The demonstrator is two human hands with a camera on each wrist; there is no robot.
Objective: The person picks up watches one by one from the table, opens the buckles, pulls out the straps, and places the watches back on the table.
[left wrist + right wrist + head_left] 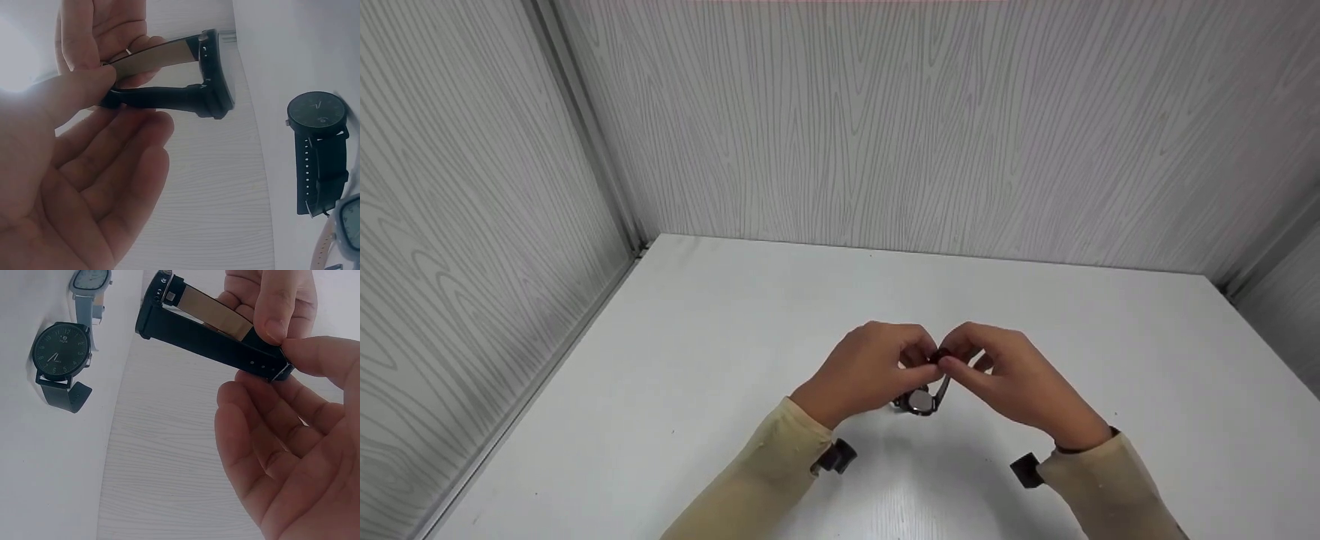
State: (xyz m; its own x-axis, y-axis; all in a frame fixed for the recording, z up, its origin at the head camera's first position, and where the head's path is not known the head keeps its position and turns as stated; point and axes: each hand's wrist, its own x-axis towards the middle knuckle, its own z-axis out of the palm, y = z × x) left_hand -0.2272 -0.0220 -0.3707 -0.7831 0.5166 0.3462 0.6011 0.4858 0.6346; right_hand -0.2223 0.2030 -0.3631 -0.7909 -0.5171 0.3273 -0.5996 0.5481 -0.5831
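Between my two hands hangs a wristwatch with a dark strap (920, 402), its case lowest in the head view. My left hand (864, 369) pinches the strap's far end between thumb and forefinger. From the other side my right hand (1014, 379) pinches the same end, fingertips meeting the left ones. In the right wrist view the two strap halves form a loop, with a tan lining (216, 314) inside and a metal buckle (280, 372) at the fingers. The fingers partly cover where the strap ends join. The remaining fingers of both hands curve loosely below the strap.
A black round-dial watch (317, 111) lies on the white table (720, 315), beside a pale square-faced watch (350, 225). The right wrist view also shows a black watch (61, 351) and a grey-blue watch (90, 282). Wood-grain panels (840, 120) enclose the table.
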